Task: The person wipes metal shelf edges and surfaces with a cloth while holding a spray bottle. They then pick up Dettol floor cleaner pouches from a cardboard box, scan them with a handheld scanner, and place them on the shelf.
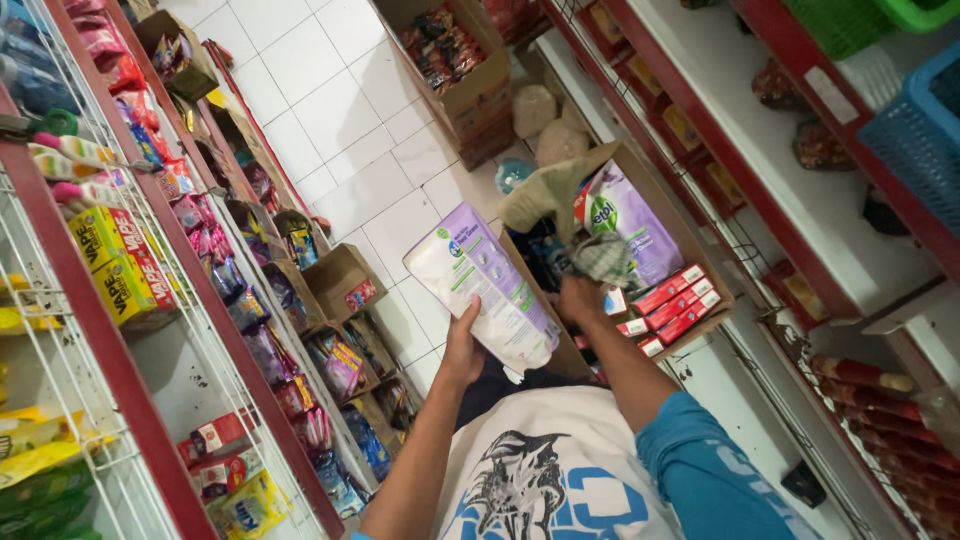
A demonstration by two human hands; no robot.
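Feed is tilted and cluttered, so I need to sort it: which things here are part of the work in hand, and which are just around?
In hand:
left hand holding a purple-white pouch
right hand gripping a checked cloth
open carton with a second pouch and red boxes

Just around:
shelf sachets
yellow boxes
far carton
blue basket

A white tiled floor [330, 110] carries an open cardboard box [700, 262] of red packets just beyond the person's fingers, with another carton [478, 100] farther off.
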